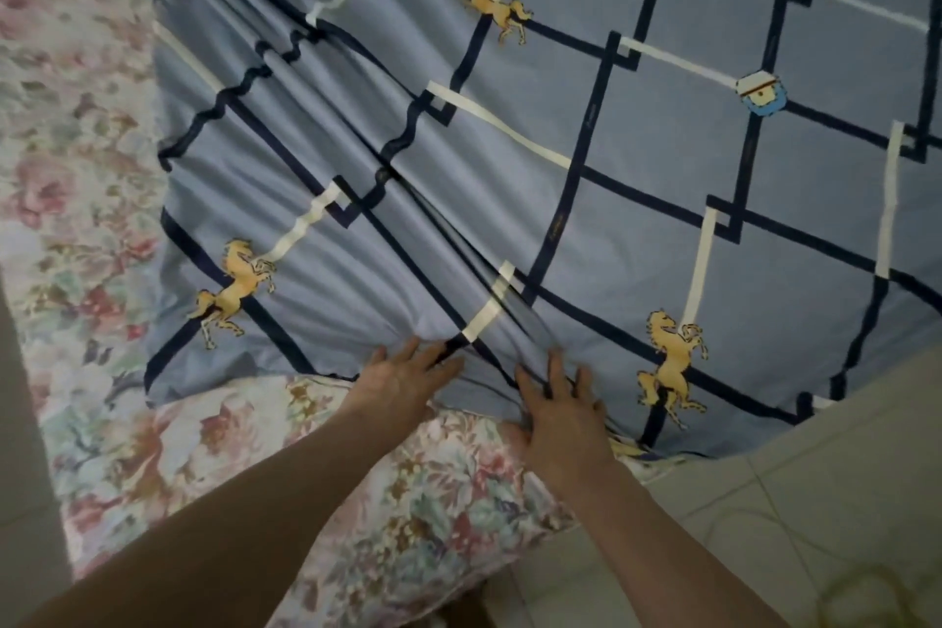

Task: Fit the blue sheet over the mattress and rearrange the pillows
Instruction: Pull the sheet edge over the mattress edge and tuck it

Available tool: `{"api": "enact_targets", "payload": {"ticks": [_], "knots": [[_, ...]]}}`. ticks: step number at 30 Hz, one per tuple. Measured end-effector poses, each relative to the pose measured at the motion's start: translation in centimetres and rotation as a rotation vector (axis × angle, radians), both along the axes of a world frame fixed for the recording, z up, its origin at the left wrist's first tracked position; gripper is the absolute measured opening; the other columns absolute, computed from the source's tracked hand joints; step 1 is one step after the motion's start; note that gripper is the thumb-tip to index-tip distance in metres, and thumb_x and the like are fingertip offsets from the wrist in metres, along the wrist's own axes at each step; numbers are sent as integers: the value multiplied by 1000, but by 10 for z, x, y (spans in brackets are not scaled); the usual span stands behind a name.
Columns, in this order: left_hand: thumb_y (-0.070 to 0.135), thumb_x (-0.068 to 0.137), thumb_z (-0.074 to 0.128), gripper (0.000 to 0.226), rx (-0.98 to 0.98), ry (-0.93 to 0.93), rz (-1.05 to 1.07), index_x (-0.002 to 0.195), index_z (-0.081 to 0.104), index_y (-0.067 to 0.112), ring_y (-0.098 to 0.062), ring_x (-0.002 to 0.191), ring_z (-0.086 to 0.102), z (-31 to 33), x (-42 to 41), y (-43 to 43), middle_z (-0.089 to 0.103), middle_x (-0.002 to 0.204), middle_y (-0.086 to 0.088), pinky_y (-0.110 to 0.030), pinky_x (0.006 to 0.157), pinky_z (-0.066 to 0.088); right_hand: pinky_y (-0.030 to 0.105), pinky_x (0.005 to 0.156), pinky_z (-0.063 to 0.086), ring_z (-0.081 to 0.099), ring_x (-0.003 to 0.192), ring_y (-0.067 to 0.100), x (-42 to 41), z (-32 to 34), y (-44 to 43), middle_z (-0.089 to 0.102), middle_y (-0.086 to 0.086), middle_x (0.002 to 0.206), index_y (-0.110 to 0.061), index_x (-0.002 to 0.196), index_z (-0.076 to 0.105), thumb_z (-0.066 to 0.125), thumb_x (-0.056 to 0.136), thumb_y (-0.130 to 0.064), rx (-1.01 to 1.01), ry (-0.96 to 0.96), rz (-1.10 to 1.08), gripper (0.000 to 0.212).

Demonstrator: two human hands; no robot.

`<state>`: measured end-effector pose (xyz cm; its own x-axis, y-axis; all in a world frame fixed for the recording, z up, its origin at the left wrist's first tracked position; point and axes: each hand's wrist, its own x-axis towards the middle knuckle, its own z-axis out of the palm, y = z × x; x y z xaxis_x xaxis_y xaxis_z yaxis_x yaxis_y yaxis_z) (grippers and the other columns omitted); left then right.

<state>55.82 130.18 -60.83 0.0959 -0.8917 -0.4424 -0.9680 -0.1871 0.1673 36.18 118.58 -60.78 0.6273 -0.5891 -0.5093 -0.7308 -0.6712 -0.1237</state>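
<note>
The blue sheet (637,158), with dark grid lines, cream bars and yellow horses, lies over most of the floral mattress (76,168). Long folds run from the upper left down to the near corner. My left hand (402,382) rests flat on the sheet's near edge with its fingers spread. My right hand (560,418) is beside it, its fingers pinching a bunch of sheet at the corner. The mattress corner (423,500) below both hands is uncovered. No pillows are in view.
Pale tiled floor (815,500) lies to the right of the bed, with a thin light cord (780,530) curling across it. A plain wall or panel (20,423) stands along the left edge.
</note>
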Motion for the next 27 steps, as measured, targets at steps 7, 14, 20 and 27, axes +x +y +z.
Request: {"api": "enact_targets", "payload": {"ticks": [7, 14, 20, 27], "knots": [[7, 63, 78, 66, -283, 31, -86, 126, 57, 14, -26, 100, 64, -14, 8, 7, 63, 122, -7, -36, 68, 56, 68, 76, 45, 44, 117, 58, -14, -17, 12, 43, 24, 141, -21, 132, 56, 92, 41, -24, -89, -50, 39, 98], [2, 72, 67, 31, -463, 41, -264, 100, 62, 13, -29, 86, 61, -3, 26, 17, 64, 103, -10, -39, 75, 52, 67, 79, 47, 44, 120, 55, -20, -9, 12, 45, 25, 139, -15, 134, 53, 85, 56, -10, -148, -184, -52, 85], [13, 83, 51, 20, -415, 128, -411, 100, 56, 22, -19, 58, 55, 9, 5, 70, 60, 79, -1, -29, 41, 44, 58, 100, 36, 35, 133, 40, -62, 4, 71, 38, 12, 148, -19, 144, 38, 77, 68, -13, -151, -218, 59, 85], [36, 69, 61, 43, -203, 245, -550, 111, 52, 31, -7, 42, 55, -13, -79, 161, 62, 68, 12, -19, 33, 42, 56, 99, 39, 43, 129, 37, -116, 0, 126, 45, 8, 145, -21, 139, 45, 65, 69, -1, -153, -188, 75, 76]]}}
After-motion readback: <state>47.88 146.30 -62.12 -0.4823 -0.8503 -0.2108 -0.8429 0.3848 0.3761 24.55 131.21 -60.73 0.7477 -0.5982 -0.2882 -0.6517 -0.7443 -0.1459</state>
